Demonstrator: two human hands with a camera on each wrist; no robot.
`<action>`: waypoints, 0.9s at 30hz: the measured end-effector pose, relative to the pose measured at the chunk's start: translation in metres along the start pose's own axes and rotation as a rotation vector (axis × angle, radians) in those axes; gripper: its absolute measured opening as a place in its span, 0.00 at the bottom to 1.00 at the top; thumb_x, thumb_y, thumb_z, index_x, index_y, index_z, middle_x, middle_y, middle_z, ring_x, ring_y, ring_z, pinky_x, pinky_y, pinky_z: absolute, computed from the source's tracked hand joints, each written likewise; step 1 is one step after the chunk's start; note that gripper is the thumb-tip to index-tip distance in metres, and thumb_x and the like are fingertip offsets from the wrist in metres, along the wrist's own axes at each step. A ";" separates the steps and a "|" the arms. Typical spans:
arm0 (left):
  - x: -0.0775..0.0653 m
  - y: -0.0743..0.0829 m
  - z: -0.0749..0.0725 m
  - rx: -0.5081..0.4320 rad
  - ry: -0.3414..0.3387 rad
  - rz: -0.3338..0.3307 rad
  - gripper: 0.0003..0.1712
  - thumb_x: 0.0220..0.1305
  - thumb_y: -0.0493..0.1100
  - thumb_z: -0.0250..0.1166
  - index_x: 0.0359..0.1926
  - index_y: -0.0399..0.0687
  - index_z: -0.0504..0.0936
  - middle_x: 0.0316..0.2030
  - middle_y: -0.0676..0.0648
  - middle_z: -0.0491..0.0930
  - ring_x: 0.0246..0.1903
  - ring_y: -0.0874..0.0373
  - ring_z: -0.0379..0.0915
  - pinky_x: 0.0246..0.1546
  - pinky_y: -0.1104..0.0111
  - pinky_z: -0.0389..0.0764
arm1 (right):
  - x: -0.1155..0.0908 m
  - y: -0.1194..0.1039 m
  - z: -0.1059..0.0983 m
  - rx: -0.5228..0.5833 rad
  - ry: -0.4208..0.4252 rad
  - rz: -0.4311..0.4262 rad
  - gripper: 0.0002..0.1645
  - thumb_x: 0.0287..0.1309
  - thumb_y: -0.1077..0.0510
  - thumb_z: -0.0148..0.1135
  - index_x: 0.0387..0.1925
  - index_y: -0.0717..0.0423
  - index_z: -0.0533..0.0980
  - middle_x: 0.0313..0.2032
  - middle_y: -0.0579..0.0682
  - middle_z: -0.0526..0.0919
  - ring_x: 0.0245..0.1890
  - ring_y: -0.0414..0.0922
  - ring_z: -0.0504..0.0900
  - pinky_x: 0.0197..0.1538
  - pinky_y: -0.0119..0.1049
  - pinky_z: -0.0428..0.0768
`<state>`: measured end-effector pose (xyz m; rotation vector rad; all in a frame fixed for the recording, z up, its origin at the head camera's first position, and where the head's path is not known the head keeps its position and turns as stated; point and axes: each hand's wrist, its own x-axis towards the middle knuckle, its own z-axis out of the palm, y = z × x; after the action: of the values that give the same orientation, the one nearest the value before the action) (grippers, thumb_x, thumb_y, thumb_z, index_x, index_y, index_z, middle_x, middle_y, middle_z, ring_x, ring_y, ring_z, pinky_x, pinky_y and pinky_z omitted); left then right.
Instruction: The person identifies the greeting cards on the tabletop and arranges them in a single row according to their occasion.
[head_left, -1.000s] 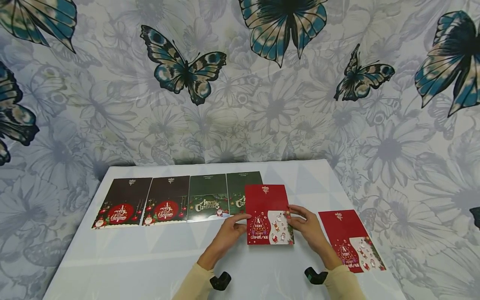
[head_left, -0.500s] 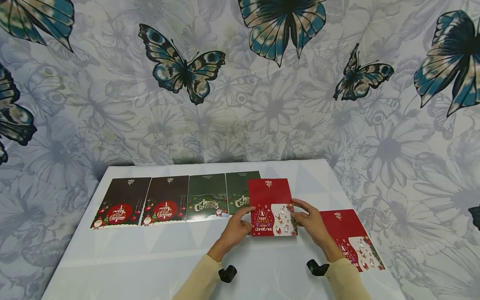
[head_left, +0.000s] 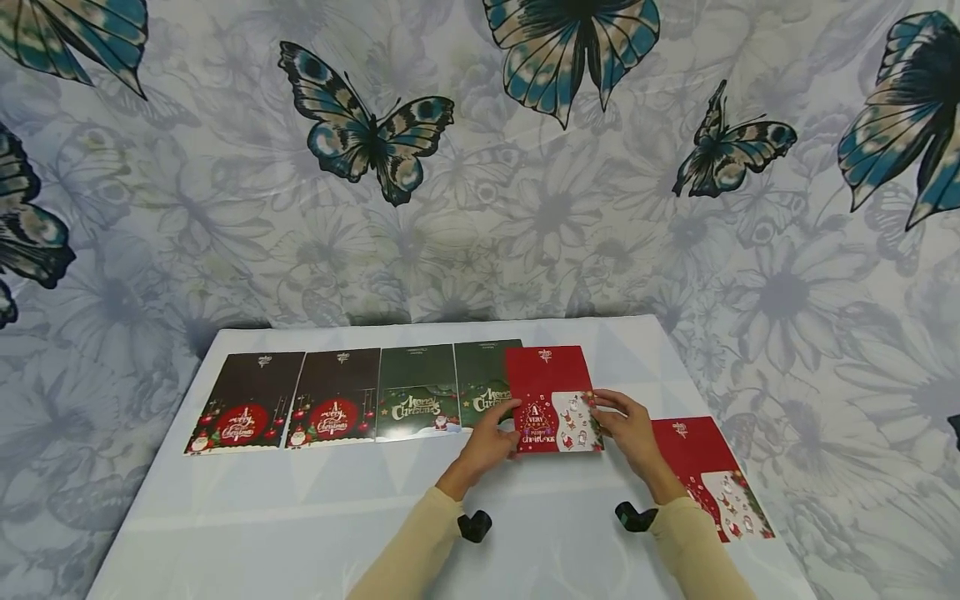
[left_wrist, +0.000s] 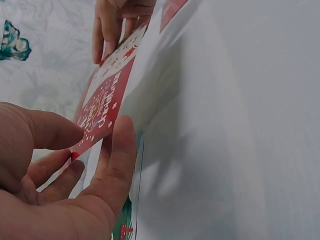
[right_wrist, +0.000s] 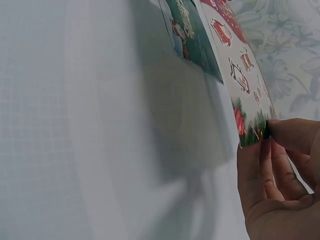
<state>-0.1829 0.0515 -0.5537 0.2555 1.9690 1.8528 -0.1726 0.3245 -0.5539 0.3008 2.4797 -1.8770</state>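
Note:
A red Christmas card [head_left: 551, 375] with a white illustrated patch is held up by both hands, its shadow falling on the table in both wrist views. My left hand [head_left: 489, 446] pinches its left edge, thumb on top and fingers beneath, as the left wrist view shows. On the opposite edge my right hand [head_left: 630, 433] pinches the corner printed with fir twigs [right_wrist: 257, 127]. The card overlaps the right side of a green Christmas card [head_left: 483, 383]. A second red card [head_left: 720, 479] lies on the table, partly hidden behind the right forearm.
Two dark cards with red circles [head_left: 243, 404] [head_left: 335, 398] and another green card [head_left: 417, 392] lie in a row at the back left of the white table [head_left: 285, 533]. A butterfly-patterned cloth [head_left: 465, 250] hangs behind. Black wrist cameras [head_left: 475, 527] sit at both cuffs.
Both hands have carried the red card away from the person and slightly to the right, uncovering more of the right green card. The other cards have stayed put.

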 end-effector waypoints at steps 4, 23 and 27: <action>0.006 0.002 0.007 -0.017 0.015 0.022 0.34 0.67 0.26 0.54 0.73 0.42 0.64 0.67 0.32 0.65 0.41 0.41 0.85 0.40 0.49 0.85 | 0.006 0.002 -0.004 -0.011 0.013 -0.004 0.26 0.68 0.59 0.61 0.65 0.62 0.71 0.60 0.64 0.75 0.43 0.38 0.82 0.44 0.30 0.85; 0.024 0.007 0.031 0.057 0.099 0.014 0.27 0.62 0.28 0.56 0.63 0.37 0.73 0.59 0.33 0.68 0.40 0.58 0.71 0.36 0.70 0.72 | 0.034 0.003 -0.025 -0.107 0.048 0.047 0.26 0.70 0.58 0.59 0.66 0.60 0.71 0.61 0.62 0.76 0.46 0.40 0.80 0.43 0.27 0.83; 0.026 0.008 0.034 0.042 0.091 -0.002 0.28 0.61 0.27 0.55 0.64 0.36 0.72 0.61 0.33 0.69 0.37 0.58 0.72 0.33 0.72 0.72 | 0.037 0.004 -0.025 -0.106 0.067 0.058 0.26 0.70 0.57 0.59 0.66 0.60 0.71 0.60 0.62 0.76 0.46 0.40 0.79 0.42 0.27 0.83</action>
<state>-0.1927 0.0938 -0.5512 0.1848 2.0702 1.8539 -0.2054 0.3546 -0.5558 0.4346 2.5727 -1.7344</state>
